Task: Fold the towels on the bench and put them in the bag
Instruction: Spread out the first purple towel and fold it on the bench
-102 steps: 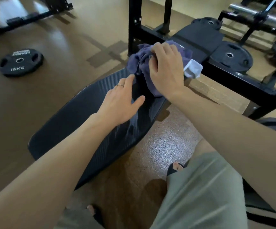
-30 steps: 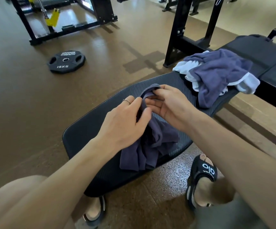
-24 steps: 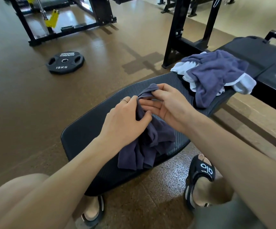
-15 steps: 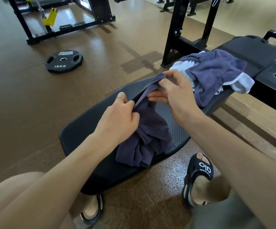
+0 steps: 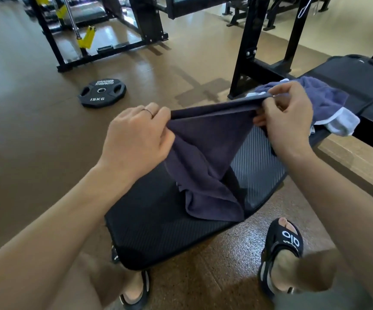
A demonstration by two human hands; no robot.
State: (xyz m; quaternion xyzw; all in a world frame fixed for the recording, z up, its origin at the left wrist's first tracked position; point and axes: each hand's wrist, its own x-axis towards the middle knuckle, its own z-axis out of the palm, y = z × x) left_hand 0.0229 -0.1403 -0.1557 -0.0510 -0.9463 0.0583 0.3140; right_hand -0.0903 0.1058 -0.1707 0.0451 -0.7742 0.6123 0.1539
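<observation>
A dark purple towel (image 5: 205, 157) hangs stretched between my hands above the black padded bench (image 5: 158, 231). My left hand (image 5: 136, 139) grips its left top corner. My right hand (image 5: 286, 117) pinches the right top corner. The towel's lower part droops in folds onto the bench pad. Behind my right hand, a pile of a lighter purple towel (image 5: 324, 97) and a white towel (image 5: 342, 124) lies crumpled farther along the bench. No bag is in view.
A 15 kg weight plate (image 5: 103, 92) lies on the brown floor to the left. Black rack uprights (image 5: 250, 45) stand behind the bench, and a rack with yellow parts (image 5: 87, 36) is at the back left. My sandalled feet (image 5: 284, 249) are beside the bench.
My hands have lifted the dark purple towel off the bench and drawn apart, pulling its top edge taut. The camera has risen a little.
</observation>
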